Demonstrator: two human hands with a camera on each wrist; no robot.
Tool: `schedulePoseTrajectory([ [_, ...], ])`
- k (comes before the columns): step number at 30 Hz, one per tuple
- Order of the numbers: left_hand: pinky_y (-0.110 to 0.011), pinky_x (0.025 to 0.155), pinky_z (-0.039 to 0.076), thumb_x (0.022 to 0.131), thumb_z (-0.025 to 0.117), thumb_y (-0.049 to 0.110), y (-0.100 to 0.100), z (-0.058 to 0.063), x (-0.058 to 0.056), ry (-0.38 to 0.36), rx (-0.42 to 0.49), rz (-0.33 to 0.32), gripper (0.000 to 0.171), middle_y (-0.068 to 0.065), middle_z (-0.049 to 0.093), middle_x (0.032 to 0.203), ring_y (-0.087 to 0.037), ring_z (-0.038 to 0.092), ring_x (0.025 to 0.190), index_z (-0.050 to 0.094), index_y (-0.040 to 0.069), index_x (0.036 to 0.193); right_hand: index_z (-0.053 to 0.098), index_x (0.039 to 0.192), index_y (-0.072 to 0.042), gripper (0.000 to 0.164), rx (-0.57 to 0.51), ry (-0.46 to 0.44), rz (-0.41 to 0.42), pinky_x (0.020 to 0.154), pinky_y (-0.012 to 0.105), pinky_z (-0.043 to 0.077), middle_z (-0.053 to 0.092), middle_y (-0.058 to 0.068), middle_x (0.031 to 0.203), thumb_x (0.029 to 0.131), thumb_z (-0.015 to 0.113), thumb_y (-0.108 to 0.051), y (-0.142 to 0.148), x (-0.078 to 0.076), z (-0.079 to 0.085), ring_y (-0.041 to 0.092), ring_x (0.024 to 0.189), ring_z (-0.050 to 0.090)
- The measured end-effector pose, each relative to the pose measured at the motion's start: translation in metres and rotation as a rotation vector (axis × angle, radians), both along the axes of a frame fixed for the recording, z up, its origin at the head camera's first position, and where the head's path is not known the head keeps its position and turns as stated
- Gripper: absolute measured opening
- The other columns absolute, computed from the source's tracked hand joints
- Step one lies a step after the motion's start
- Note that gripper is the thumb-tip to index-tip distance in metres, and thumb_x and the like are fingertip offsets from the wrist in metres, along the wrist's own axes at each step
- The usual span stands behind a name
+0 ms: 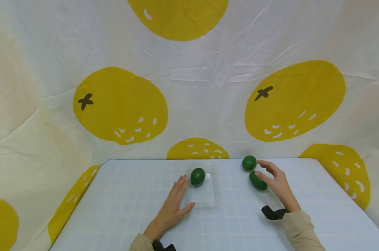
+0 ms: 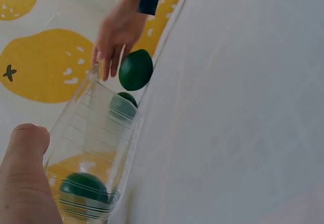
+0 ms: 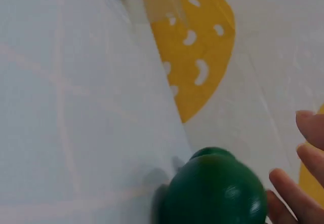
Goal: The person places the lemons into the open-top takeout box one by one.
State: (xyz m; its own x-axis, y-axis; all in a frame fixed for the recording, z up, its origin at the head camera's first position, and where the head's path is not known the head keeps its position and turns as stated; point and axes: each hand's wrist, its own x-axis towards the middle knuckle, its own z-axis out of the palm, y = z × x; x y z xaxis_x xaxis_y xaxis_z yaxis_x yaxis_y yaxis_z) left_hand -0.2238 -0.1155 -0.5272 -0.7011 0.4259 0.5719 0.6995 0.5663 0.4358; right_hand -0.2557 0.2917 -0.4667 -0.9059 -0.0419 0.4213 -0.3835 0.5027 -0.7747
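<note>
A clear plastic container [image 1: 207, 201] lies on the table with one dark green oval fruit [image 1: 198, 176] in its far left part. My left hand [image 1: 172, 205] rests along the container's left side, fingers straight and thumb spread toward its near edge. To the right, my right hand [image 1: 277, 181] hovers over another green fruit [image 1: 257, 181], thumb overlapping it in the head view and fingers apart from the thumb. Just behind that one sits a third green fruit [image 1: 249, 163], close to the fingertips. In the right wrist view, the fingers [image 3: 293, 198] are spread beside the nearer fruit [image 3: 215, 193].
The table [image 1: 120, 195] has a pale blue checked cover. Its far edge meets a white cloth [image 1: 205, 104] printed with large yellow fruits. A black strap [image 1: 273, 212] sits at the right wrist, and another black piece [image 1: 162, 246] at the left.
</note>
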Motion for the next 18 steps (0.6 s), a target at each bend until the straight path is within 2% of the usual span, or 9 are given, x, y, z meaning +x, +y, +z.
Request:
schedulePoseTrajectory([
  [3, -0.051, 0.119, 0.02, 0.095, 0.063, 0.039, 0.0, 0.0, 0.0, -0.002, 0.004, 0.004, 0.074, -0.013, 0.026, 0.161, -0.035, 0.024, 0.147, 0.034, 0.0, 0.151, 0.054, 0.138, -0.002, 0.049, -0.048, -0.004, 0.065, 0.101, 0.012, 0.035, 0.054, 0.019, 0.138, 0.093, 0.07, -0.011, 0.003, 0.001, -0.015, 0.01, 0.124, 0.048],
  [6, -0.046, 0.121, 0.016, 0.095, 0.063, 0.04, 0.0, 0.001, 0.001, -0.019, 0.003, 0.0, 0.075, -0.012, 0.024, 0.162, -0.034, 0.023, 0.148, 0.034, 0.0, 0.152, 0.053, 0.14, -0.003, 0.051, -0.059, -0.004, 0.114, 0.101, 0.011, 0.035, 0.052, 0.019, 0.142, 0.092, 0.07, -0.007, 0.007, 0.002, -0.028, 0.003, 0.128, 0.044],
  [9, -0.041, 0.122, 0.014, 0.095, 0.062, 0.041, 0.002, 0.002, 0.001, -0.036, -0.002, -0.001, 0.075, -0.01, 0.023, 0.163, -0.033, 0.022, 0.149, 0.034, 0.001, 0.152, 0.053, 0.141, -0.006, 0.051, -0.003, -0.011, 0.116, 0.097, 0.007, 0.033, 0.05, 0.017, 0.144, 0.093, 0.069, -0.009, 0.013, 0.001, -0.038, -0.004, 0.127, 0.041],
  [13, -0.04, 0.122, 0.012, 0.095, 0.062, 0.042, 0.002, 0.003, 0.001, -0.067, -0.01, 0.01, 0.076, -0.01, 0.022, 0.163, -0.028, 0.019, 0.15, 0.033, 0.004, 0.153, 0.049, 0.145, -0.009, 0.053, 0.036, -0.033, 0.121, 0.097, 0.004, 0.033, 0.047, 0.018, 0.146, 0.095, 0.067, -0.011, 0.019, 0.001, -0.045, -0.011, 0.125, 0.038],
  [18, -0.042, 0.122, 0.013, 0.095, 0.063, 0.042, 0.001, 0.003, 0.001, -0.077, -0.017, 0.016, 0.077, -0.013, 0.024, 0.162, -0.027, 0.018, 0.15, 0.031, 0.005, 0.154, 0.043, 0.149, -0.003, 0.06, 0.015, -0.022, 0.171, 0.1, 0.003, 0.032, 0.04, 0.026, 0.15, 0.094, 0.065, -0.003, 0.022, 0.001, -0.048, -0.013, 0.13, 0.034],
])
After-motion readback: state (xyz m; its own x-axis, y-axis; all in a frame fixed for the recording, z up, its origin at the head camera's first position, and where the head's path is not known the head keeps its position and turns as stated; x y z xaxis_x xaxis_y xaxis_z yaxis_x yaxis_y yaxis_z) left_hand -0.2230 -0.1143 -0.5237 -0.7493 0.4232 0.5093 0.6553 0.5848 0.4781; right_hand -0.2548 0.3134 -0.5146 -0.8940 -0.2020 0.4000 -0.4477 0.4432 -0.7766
